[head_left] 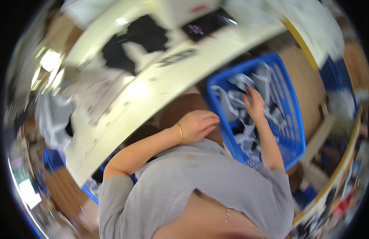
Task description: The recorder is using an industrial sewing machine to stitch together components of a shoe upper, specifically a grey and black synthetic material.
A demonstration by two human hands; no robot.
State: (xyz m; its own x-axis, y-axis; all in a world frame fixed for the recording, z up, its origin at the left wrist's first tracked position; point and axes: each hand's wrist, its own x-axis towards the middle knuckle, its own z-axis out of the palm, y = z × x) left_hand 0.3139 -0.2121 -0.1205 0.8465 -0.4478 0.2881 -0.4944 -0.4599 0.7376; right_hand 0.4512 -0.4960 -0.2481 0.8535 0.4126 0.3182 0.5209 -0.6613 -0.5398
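Observation:
A blue plastic basket (293, 119) with slotted sides stands to my right, below the table edge. Inside it lie grey and white fabric-like pieces (265, 81) with dark bits among them. My right hand (255, 105) reaches in over these pieces, fingers apart, with nothing visibly held. By the basket's left rim is my left hand (198, 126), its fingers loosely bent and slightly apart, a gold bracelet (180, 133) on the wrist. It appears empty; whether its fingertips touch the rim is blurred.
A white table (112, 137) crosses in front of me. On it lie black cut pieces (146, 34), pale sheets (93, 89) and a dark phone-like device (208, 26) with a lit display. Brown cardboard (308, 91) stands right of the basket.

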